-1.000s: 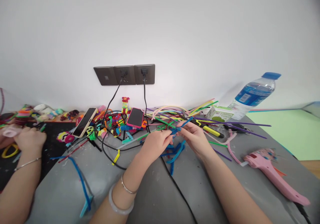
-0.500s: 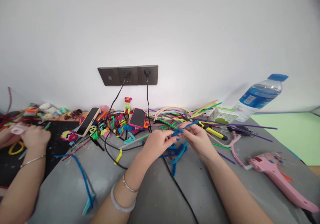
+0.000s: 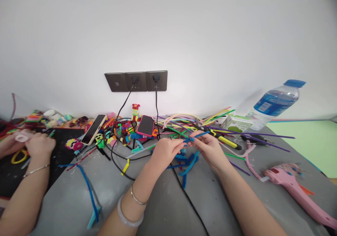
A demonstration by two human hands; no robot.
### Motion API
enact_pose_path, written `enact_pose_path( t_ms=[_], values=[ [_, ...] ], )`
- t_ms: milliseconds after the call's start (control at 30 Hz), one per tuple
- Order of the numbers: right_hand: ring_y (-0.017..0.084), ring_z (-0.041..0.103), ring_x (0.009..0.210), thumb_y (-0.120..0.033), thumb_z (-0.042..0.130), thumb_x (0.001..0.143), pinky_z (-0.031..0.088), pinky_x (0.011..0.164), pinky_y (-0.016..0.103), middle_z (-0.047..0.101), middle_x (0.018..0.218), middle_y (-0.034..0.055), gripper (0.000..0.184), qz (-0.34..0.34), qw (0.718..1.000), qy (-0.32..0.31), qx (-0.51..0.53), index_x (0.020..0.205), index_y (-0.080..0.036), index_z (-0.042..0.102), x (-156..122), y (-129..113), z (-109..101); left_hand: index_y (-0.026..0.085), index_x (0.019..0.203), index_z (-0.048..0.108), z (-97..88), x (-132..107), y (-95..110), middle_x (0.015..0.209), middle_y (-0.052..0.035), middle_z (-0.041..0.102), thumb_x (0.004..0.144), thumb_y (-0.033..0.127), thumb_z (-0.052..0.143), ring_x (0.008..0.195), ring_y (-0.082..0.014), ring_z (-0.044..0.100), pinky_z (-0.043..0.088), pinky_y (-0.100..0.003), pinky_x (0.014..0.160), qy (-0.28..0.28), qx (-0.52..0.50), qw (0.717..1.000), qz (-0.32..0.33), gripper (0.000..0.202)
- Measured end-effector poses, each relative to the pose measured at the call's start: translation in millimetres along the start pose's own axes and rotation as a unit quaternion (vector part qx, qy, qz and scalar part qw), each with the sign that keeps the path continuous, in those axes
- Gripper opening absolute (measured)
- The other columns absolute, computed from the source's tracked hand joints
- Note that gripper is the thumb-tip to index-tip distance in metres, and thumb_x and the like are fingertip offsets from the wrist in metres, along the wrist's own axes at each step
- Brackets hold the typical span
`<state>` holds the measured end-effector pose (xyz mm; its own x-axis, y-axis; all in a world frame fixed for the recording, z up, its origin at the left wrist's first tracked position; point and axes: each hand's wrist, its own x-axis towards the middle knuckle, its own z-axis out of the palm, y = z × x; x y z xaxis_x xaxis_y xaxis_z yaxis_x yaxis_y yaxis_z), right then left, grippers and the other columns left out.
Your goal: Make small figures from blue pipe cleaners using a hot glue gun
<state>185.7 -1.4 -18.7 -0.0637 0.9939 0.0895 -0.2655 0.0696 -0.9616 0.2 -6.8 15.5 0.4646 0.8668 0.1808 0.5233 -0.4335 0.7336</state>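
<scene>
Between both hands I have a blue pipe cleaner, its free end sticking out to the upper right past my right fingers. My left hand pinches it from the left with thumb and forefinger. My right hand pinches it close beside, so the fingertips of both hands almost meet and hide the middle of the strand. Below the hands, several bent blue pipe cleaner pieces lie on the grey table. One longer blue pipe cleaner lies bent at the left front, over a light blue piece.
A pink glue gun lies at right, near a tilted water bottle and yellow-handled pliers. Colourful pipe cleaners, two phones and black cables crowd the back. At left, another person's hands hold something pale.
The view has shifted slightly, so everything sits a little lower and to the right. Both hands still pinch the blue pipe cleaner, with its free end now lying flatter.
</scene>
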Motion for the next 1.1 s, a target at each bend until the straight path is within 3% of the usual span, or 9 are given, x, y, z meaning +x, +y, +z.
enact_pose_path(
  t_ms=[233, 367, 567, 700, 867, 933, 1100],
  values=[
    [0.016, 0.065, 0.060, -0.050, 0.086, 0.066, 0.055, 0.060, 0.029, 0.068, 0.066, 0.0008, 0.037, 0.026, 1.000, -0.009, -0.007, 0.078, -0.020, 0.069, 0.8, -2.4, 1.8, 0.021, 0.091, 0.076, -1.3, -0.6, -4.0, 0.075, -0.0056, 0.076, 0.097, 0.031, 0.048, 0.069, -0.0202, 0.069, 0.045, -0.025, 0.066, 0.004, -0.013, 1.000, 0.022, 0.031],
    [0.015, 0.065, 0.059, -0.047, 0.089, 0.063, 0.055, 0.059, 0.028, 0.068, 0.068, 0.0009, 0.039, 0.077, 0.997, -0.017, 0.025, 0.077, -0.019, 0.067, 0.8, -3.0, 2.0, 0.023, 0.102, 0.078, 0.0, 0.6, -9.0, 0.094, -0.0076, 0.079, 0.094, 0.031, 0.055, 0.079, -0.0223, 0.071, 0.050, -0.029, 0.077, 0.048, -0.034, 0.998, 0.028, 0.025],
    [0.013, 0.064, 0.057, -0.043, 0.090, 0.063, 0.054, 0.056, 0.024, 0.068, 0.066, 0.0005, 0.036, 0.120, 0.991, -0.023, 0.049, 0.076, -0.018, 0.067, -0.4, -5.0, 1.1, 0.023, 0.101, 0.078, 0.2, 1.3, -11.8, 0.103, -0.0091, 0.078, 0.092, 0.031, 0.058, 0.095, -0.0252, 0.071, 0.051, -0.034, 0.089, 0.075, -0.051, 0.995, 0.036, 0.023],
    [0.010, 0.059, 0.054, -0.043, 0.091, 0.062, 0.050, 0.052, 0.020, 0.062, 0.061, -0.0023, 0.037, 0.131, 0.988, -0.029, 0.070, 0.073, -0.018, 0.066, -0.2, -5.9, 2.7, 0.021, 0.101, 0.076, 9.7, 1.8, -8.4, 0.086, -0.0066, 0.076, 0.092, 0.033, 0.056, 0.077, -0.0203, 0.070, 0.054, -0.030, 0.075, 0.074, -0.128, 0.989, -0.016, 0.025],
    [0.008, 0.053, 0.050, -0.044, 0.091, 0.063, 0.046, 0.048, 0.018, 0.059, 0.057, -0.0035, 0.037, 0.142, 0.983, -0.050, 0.100, 0.069, -0.019, 0.065, -2.0, -6.1, 7.5, 0.017, 0.091, 0.069, 27.4, 4.3, -4.2, 0.089, -0.0050, 0.070, 0.079, 0.034, 0.069, 0.073, -0.0156, 0.063, 0.052, -0.024, 0.060, 0.120, -0.339, 0.930, -0.070, 0.020],
    [0.008, 0.052, 0.048, -0.044, 0.090, 0.063, 0.046, 0.047, 0.018, 0.058, 0.055, -0.0040, 0.036, 0.148, 0.981, -0.061, 0.107, 0.069, -0.019, 0.065, -3.2, -6.2, 9.6, 0.016, 0.085, 0.067, 30.1, 6.1, -3.8, 0.082, -0.0030, 0.067, 0.074, 0.037, 0.075, 0.067, -0.0132, 0.059, 0.050, -0.022, 0.056, 0.127, -0.388, 0.910, -0.075, 0.024],
    [0.010, 0.059, 0.055, -0.042, 0.088, 0.067, 0.052, 0.054, 0.021, 0.063, 0.062, -0.0019, 0.031, 0.118, 0.985, -0.068, 0.103, 0.076, -0.019, 0.071, -3.5, -5.4, 12.2, 0.015, 0.082, 0.065, 28.9, 9.8, -2.9, 0.074, 0.0001, 0.063, 0.070, 0.043, 0.081, 0.065, -0.0105, 0.058, 0.049, -0.021, 0.058, 0.139, -0.515, 0.840, -0.104, 0.035]
  ],
)
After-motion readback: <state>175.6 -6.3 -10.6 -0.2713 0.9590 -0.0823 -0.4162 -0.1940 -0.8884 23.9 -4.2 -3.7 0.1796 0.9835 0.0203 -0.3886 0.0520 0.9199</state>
